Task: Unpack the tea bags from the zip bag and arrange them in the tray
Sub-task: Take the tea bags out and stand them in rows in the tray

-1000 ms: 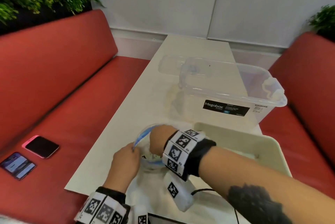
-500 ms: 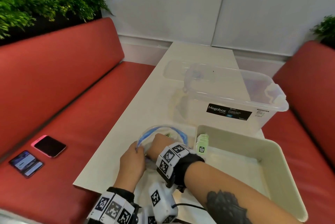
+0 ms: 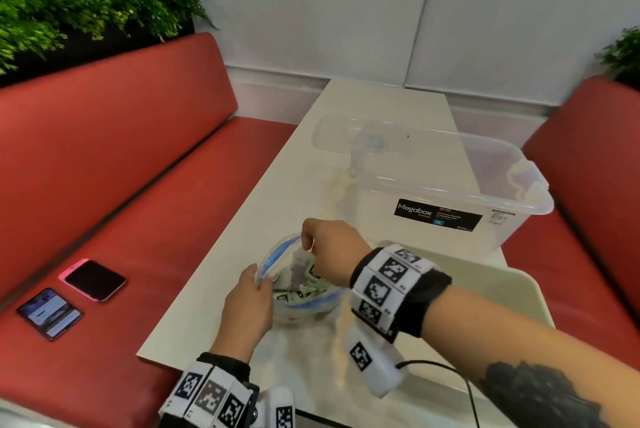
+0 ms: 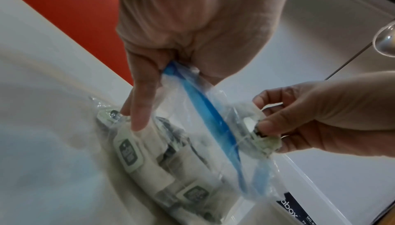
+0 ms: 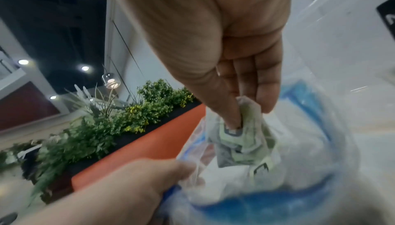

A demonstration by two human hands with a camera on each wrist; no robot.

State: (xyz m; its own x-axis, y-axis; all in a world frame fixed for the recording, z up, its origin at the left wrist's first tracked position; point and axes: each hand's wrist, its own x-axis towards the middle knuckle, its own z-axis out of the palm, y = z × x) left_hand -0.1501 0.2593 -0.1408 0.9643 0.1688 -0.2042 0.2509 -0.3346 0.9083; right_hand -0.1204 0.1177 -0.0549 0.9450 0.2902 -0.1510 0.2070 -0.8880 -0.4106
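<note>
A clear zip bag with a blue zip strip lies on the white table, its mouth open. Several pale green tea bags lie inside it. My left hand pinches the bag's near rim between thumb and fingers. My right hand is at the bag's mouth and pinches one crumpled tea bag between thumb and fingertips. The cream tray stands just right of the bag; my right wrist hides its near-left corner.
A clear Megabox storage box stands behind the tray, with its lid beyond it. Two phones lie on the red bench to the left. A black cable runs over the table's near edge.
My right hand has come up from deep in the bag to its mouth, now pinching a tea bag. The left hand keeps hold of the rim. The camera has tilted.
</note>
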